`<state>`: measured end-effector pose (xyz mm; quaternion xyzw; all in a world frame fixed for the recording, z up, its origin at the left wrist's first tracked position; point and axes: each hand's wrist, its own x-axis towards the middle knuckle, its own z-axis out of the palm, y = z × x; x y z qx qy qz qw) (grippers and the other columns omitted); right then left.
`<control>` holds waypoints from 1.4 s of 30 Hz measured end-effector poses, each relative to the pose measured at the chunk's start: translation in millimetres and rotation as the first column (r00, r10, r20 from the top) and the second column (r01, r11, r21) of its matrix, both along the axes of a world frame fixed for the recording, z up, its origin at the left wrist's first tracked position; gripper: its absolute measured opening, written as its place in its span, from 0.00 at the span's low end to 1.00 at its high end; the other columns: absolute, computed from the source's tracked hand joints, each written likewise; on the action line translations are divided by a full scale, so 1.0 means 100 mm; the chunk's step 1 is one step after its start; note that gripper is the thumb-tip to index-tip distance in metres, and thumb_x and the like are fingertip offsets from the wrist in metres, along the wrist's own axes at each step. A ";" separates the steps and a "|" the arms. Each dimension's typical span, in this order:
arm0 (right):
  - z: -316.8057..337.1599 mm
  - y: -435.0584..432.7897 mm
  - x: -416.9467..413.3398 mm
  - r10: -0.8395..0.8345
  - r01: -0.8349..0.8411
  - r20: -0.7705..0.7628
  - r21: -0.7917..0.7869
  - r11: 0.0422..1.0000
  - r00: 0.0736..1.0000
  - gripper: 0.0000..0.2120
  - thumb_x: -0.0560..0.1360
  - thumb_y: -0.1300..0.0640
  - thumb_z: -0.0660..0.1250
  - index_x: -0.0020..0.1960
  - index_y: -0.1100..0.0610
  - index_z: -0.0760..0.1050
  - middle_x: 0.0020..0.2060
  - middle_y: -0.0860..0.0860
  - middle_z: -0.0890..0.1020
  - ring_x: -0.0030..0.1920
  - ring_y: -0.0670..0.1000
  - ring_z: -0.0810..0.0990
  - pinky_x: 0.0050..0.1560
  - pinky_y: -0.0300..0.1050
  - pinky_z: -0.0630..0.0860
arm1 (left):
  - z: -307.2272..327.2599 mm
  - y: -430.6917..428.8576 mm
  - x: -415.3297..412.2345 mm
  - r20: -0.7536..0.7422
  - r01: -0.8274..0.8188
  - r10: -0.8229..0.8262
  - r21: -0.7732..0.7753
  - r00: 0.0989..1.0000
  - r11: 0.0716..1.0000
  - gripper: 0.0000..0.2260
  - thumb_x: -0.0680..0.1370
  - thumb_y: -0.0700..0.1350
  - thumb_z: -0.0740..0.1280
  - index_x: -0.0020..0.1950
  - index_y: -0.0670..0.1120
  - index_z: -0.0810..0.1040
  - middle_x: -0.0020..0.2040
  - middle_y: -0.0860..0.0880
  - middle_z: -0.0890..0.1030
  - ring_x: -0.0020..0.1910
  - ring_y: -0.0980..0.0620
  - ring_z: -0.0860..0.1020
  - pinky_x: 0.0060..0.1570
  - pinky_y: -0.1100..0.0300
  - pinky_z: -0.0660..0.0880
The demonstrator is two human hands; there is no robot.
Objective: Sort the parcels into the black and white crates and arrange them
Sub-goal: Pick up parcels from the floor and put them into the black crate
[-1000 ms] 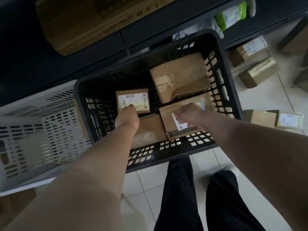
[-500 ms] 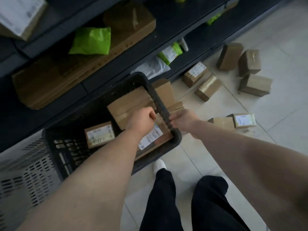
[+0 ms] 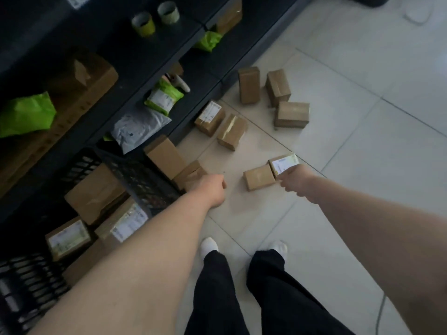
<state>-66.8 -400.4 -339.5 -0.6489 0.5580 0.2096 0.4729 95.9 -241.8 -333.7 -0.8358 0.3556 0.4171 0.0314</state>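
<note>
The black crate (image 3: 135, 175) stands at the lower left against the dark shelving. It holds a large brown parcel (image 3: 96, 192) and two labelled parcels (image 3: 125, 223) (image 3: 67, 238). Several brown parcels lie on the tiled floor to its right. My right hand (image 3: 298, 183) reaches out over the floor, fingers curled on the near end of a white-labelled parcel (image 3: 283, 164) that lies beside a plain brown one (image 3: 258, 177). My left hand (image 3: 211, 188) hovers as a fist with nothing in it, just right of a small brown box (image 3: 189, 172) by the crate's outer wall. The white crate is out of view.
Another box (image 3: 164, 157) leans by the crate's far corner. Five more parcels (image 3: 232, 131) lie scattered farther out along the shelf foot. The shelves carry green bags (image 3: 164, 97), a grey mailer (image 3: 137, 129) and tape rolls (image 3: 144, 24). My feet (image 3: 210, 245) stand just below the hands.
My view has swung right, away from the crates and over the floor. Both hands left the black crate; the right one reached the labelled parcel on the floor, the left drew clear of the crate wall.
</note>
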 end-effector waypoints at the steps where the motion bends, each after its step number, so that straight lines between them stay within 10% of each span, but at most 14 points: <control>1: -0.03 -0.12 -0.08 0.005 -0.005 -0.012 -0.010 1.000 1.000 0.15 0.78 0.60 0.63 0.62 0.63 0.77 0.60 0.61 0.80 0.48 0.53 0.73 0.50 0.46 0.71 | -0.04 -0.11 -0.08 -0.005 0.026 -0.026 0.012 1.000 1.000 0.13 0.79 0.39 0.64 0.63 0.47 0.77 0.64 0.44 0.78 0.63 0.44 0.75 0.61 0.56 0.72; 9: -0.34 -0.75 -0.25 0.037 -0.037 -0.036 0.011 0.999 0.999 0.14 0.76 0.65 0.63 0.60 0.61 0.79 0.56 0.58 0.81 0.49 0.53 0.75 0.59 0.48 0.74 | -0.47 -0.90 -0.19 0.008 0.098 -0.098 0.053 0.995 0.994 0.17 0.77 0.39 0.64 0.66 0.48 0.74 0.64 0.44 0.77 0.63 0.43 0.76 0.63 0.51 0.74; 18: -1.37 -1.36 -0.02 -0.127 0.132 -0.047 0.104 0.986 0.991 0.11 0.76 0.64 0.64 0.55 0.54 0.79 0.44 0.51 0.78 0.36 0.47 0.73 0.35 0.38 0.69 | -1.51 -1.51 -0.12 0.006 0.068 -0.070 0.173 0.998 0.982 0.22 0.77 0.41 0.65 0.70 0.45 0.67 0.66 0.44 0.76 0.66 0.43 0.74 0.60 0.52 0.72; 28: -3.55 -1.94 -0.02 0.456 -0.467 -0.245 0.016 0.884 0.855 0.27 0.73 0.64 0.63 0.71 0.53 0.68 0.65 0.54 0.75 0.62 0.57 0.75 0.56 0.44 0.73 | -3.59 -1.97 -0.34 -0.038 0.043 -0.032 0.304 0.999 0.952 0.31 0.75 0.47 0.73 0.72 0.44 0.61 0.71 0.44 0.66 0.71 0.43 0.64 0.63 0.49 0.70; 36: -4.90 -2.01 0.12 0.738 -0.823 -0.370 -0.182 0.538 0.564 0.56 0.69 0.60 0.73 0.78 0.49 0.33 0.78 0.50 0.35 0.78 0.54 0.34 0.75 0.58 0.41 | -4.91 -2.08 -0.49 0.075 0.150 -0.184 0.326 0.980 0.933 0.52 0.72 0.47 0.76 0.80 0.41 0.39 0.81 0.43 0.41 0.80 0.42 0.44 0.76 0.48 0.51; 42: -5.31 -1.97 0.15 0.761 -0.861 -0.403 -0.203 0.466 0.507 0.61 0.66 0.53 0.77 0.77 0.48 0.31 0.78 0.51 0.43 0.78 0.57 0.36 0.73 0.69 0.40 | -5.32 -1.93 -0.47 0.129 0.157 -0.233 0.429 0.964 0.889 0.56 0.71 0.45 0.76 0.78 0.41 0.33 0.80 0.43 0.44 0.79 0.41 0.46 0.74 0.35 0.49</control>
